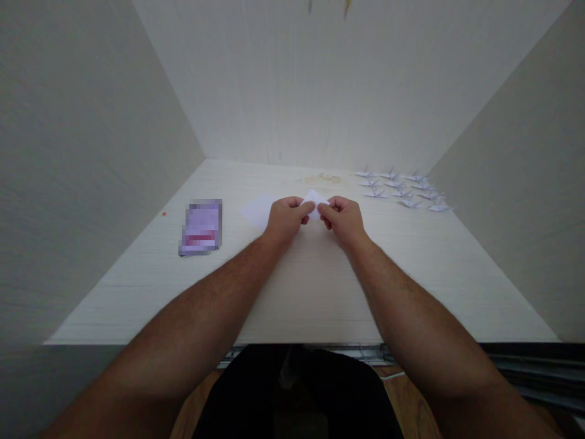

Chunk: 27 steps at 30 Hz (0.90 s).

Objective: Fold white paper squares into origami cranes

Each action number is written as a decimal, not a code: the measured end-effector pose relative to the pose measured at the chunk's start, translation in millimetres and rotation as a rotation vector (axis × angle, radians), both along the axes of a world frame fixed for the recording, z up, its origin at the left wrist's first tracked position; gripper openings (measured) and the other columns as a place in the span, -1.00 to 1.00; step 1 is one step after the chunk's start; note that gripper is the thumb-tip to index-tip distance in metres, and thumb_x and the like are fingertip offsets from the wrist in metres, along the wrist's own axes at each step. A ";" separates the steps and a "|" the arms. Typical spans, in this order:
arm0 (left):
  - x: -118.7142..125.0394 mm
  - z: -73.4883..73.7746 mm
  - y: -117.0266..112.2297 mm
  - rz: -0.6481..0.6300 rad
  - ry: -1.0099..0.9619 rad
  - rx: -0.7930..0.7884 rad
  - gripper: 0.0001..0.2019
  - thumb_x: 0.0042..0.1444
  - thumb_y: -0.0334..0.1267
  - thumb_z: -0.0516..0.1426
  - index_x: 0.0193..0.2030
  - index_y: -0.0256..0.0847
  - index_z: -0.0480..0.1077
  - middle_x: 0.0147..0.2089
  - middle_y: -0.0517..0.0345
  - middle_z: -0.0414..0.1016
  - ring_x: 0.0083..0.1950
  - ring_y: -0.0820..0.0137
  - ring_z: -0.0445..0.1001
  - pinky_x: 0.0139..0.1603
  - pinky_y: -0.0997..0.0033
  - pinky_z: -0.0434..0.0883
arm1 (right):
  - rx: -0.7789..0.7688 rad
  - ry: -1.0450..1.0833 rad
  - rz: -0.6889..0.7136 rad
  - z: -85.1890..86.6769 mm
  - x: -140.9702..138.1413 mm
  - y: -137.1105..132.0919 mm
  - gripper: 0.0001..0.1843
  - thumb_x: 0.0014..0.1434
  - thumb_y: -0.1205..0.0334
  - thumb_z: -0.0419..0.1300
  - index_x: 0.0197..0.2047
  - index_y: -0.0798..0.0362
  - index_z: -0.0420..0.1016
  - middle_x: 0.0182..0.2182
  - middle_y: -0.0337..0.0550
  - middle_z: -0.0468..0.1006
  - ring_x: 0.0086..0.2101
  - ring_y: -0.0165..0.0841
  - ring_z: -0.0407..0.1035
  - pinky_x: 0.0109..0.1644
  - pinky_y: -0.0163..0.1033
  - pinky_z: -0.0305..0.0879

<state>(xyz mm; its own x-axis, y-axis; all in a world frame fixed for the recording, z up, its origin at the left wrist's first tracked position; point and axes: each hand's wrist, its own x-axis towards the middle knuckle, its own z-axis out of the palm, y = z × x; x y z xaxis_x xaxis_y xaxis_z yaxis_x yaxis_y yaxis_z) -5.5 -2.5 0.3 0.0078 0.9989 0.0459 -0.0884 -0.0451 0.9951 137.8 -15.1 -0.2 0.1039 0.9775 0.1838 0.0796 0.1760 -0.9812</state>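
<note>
Both my hands pinch one small piece of white folded paper (pixel 314 197) above the middle of the table. My left hand (pixel 289 218) grips its left side, thumb on top. On the opposite side my right hand (pixel 343 218) holds it the same way, the two thumbs close together. One pointed corner of the paper sticks up between them; its lower part is partly hidden by the fingers. A flat white sheet (pixel 256 210) lies just left of my left hand, partly covered by it.
Several white paper cranes (pixel 393 184) stand in rows at the back right of the white table (pixel 311 292). A blurred purple packet (pixel 202 225) lies on the left, with a small orange speck (pixel 164 214) beyond it. Walls close in the left, back and right.
</note>
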 end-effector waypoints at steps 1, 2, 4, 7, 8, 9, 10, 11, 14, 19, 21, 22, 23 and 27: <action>0.1 0.3 -0.1 -0.002 0.000 -0.002 -0.78 -0.09 -0.18 0.31 -0.54 -0.24 0.41 -0.60 0.21 0.39 -0.57 0.54 0.29 -0.51 0.48 0.20 | -0.001 -0.002 -0.002 -0.3 0.1 0.3 -0.71 -0.02 0.07 0.32 -0.55 0.03 0.36 -0.68 -0.32 0.41 -0.67 -0.52 0.15 -0.58 -0.34 -0.01; 0.1 0.7 -0.3 -0.005 0.002 -0.005 -0.78 -0.09 -0.18 0.31 -0.53 -0.24 0.41 -0.60 0.21 0.39 -0.57 0.54 0.29 -0.51 0.48 0.20 | -0.002 -0.004 -0.003 -0.9 0.2 0.8 -0.71 -0.02 0.07 0.32 -0.55 0.03 0.35 -0.67 -0.32 0.41 -0.66 -0.52 0.15 -0.58 -0.34 0.00; 0.4 1.7 -0.8 -0.005 0.003 -0.005 -0.78 -0.09 -0.18 0.31 -0.53 -0.25 0.42 -0.60 0.22 0.39 -0.57 0.54 0.28 -0.51 0.48 0.20 | -0.003 -0.007 -0.002 -2.2 0.6 2.0 -0.71 -0.01 0.06 0.32 -0.54 0.03 0.35 -0.66 -0.31 0.41 -0.66 -0.51 0.16 -0.57 -0.33 0.02; 0.8 3.0 -2.2 0.018 0.016 0.011 -0.78 -0.09 -0.17 0.31 -0.53 -0.25 0.43 -0.61 0.23 0.38 -0.57 0.54 0.27 -0.50 0.48 0.20 | 0.061 -0.046 -0.083 -4.3 1.2 3.7 -0.76 -0.05 0.11 0.35 -0.45 0.03 0.40 -0.60 -0.34 0.42 -0.60 -0.49 0.21 -0.50 -0.32 0.13; 0.9 3.3 -2.9 0.027 0.024 0.018 -0.78 -0.09 -0.17 0.31 -0.54 -0.25 0.43 -0.61 0.23 0.38 -0.56 0.54 0.27 -0.50 0.48 0.20 | 0.108 -0.080 -0.130 -4.9 1.5 4.0 -0.78 -0.06 0.15 0.36 -0.41 0.03 0.42 -0.57 -0.35 0.42 -0.57 -0.48 0.23 -0.47 -0.32 0.17; 1.0 3.6 -3.5 0.033 0.029 0.022 -0.79 -0.09 -0.17 0.31 -0.53 -0.25 0.43 -0.61 0.23 0.37 -0.56 0.54 0.27 -0.50 0.48 0.20 | 0.161 -0.125 -0.171 -5.3 1.7 4.2 -0.80 -0.07 0.19 0.36 -0.38 0.03 0.44 -0.55 -0.35 0.43 -0.53 -0.47 0.25 -0.43 -0.31 0.20; 1.0 3.8 -4.0 0.035 0.029 0.024 -0.79 -0.09 -0.18 0.31 -0.53 -0.25 0.44 -0.60 0.24 0.38 -0.56 0.54 0.27 -0.49 0.49 0.21 | 0.218 -0.178 -0.199 -5.8 2.0 4.3 -0.83 -0.06 0.23 0.35 -0.38 0.03 0.46 -0.52 -0.34 0.45 -0.50 -0.47 0.27 -0.39 -0.30 0.23; 1.1 3.8 -4.4 0.034 0.027 0.023 -0.80 -0.10 -0.18 0.31 -0.52 -0.25 0.45 -0.60 0.23 0.38 -0.55 0.53 0.28 -0.48 0.49 0.22 | 0.273 -0.231 -0.206 -6.3 2.1 4.3 -0.87 -0.04 0.26 0.34 -0.38 0.03 0.48 -0.49 -0.31 0.47 -0.48 -0.45 0.30 -0.35 -0.29 0.26; 1.1 3.5 -3.9 0.015 0.013 0.027 -0.80 -0.10 -0.16 0.31 -0.47 -0.26 0.49 -0.55 0.20 0.42 -0.49 0.50 0.35 -0.44 0.48 0.28 | 0.390 -0.346 -0.178 -7.6 2.0 3.7 -0.97 0.05 0.30 0.29 -0.38 0.03 0.58 -0.41 -0.22 0.57 -0.42 -0.43 0.36 -0.26 -0.24 0.32; 1.2 2.6 -0.6 -0.050 -0.151 0.007 -0.73 0.01 -0.06 0.19 -0.42 -0.27 0.52 -0.39 0.05 0.54 -0.38 0.41 0.47 -0.44 0.45 0.32 | 0.373 -0.392 -0.159 -8.4 0.6 2.4 -0.86 0.09 0.18 0.35 -0.27 0.02 0.66 -0.37 -0.18 0.62 -0.41 -0.40 0.41 -0.23 -0.21 0.35; 1.1 3.0 -0.7 -0.062 -0.159 0.014 -0.73 0.00 -0.08 0.19 -0.38 -0.28 0.55 -0.34 0.02 0.58 -0.36 0.40 0.48 -0.43 0.44 0.33 | 0.346 -0.403 -0.151 -7.9 0.2 1.9 -0.74 0.01 0.10 0.43 -0.22 0.02 0.66 -0.38 -0.18 0.62 -0.41 -0.39 0.40 -0.25 -0.21 0.34; 0.9 3.4 -1.1 -0.057 -0.129 0.029 -0.74 -0.02 -0.10 0.21 -0.36 -0.29 0.56 -0.34 0.02 0.58 -0.36 0.41 0.48 -0.41 0.44 0.34 | 0.341 -0.405 -0.147 -7.4 0.1 1.7 -0.71 -0.01 0.08 0.44 -0.21 0.02 0.66 -0.37 -0.18 0.62 -0.41 -0.39 0.40 -0.25 -0.22 0.34; 0.6 3.8 -1.7 -0.041 -0.083 0.047 -0.75 -0.04 -0.12 0.24 -0.34 -0.29 0.57 -0.37 0.03 0.57 -0.37 0.41 0.47 -0.40 0.44 0.33 | 0.341 -0.404 -0.142 -6.7 0.0 1.4 -0.72 0.00 0.08 0.43 -0.21 0.01 0.66 -0.36 -0.18 0.62 -0.40 -0.39 0.40 -0.26 -0.22 0.33; -2.9 5.1 -1.0 0.054 0.019 0.100 -0.68 -0.12 -0.16 0.32 -0.20 -0.27 0.57 -0.38 0.13 0.53 -0.38 0.45 0.42 -0.39 0.46 0.31 | 0.308 -0.333 -0.140 -2.9 -0.4 0.2 -0.84 0.13 0.14 0.28 -0.40 0.03 0.61 -0.52 -0.26 0.54 -0.48 -0.43 0.32 -0.33 -0.26 0.24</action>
<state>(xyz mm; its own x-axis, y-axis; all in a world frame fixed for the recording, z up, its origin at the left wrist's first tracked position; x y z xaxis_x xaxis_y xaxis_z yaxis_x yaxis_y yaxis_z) -8.3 -3.4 5.4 -0.0438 0.9883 0.1462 -0.0642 -0.1489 0.9868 137.5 -14.9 -3.1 0.1170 0.8532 0.5084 0.4250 0.4196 -0.8020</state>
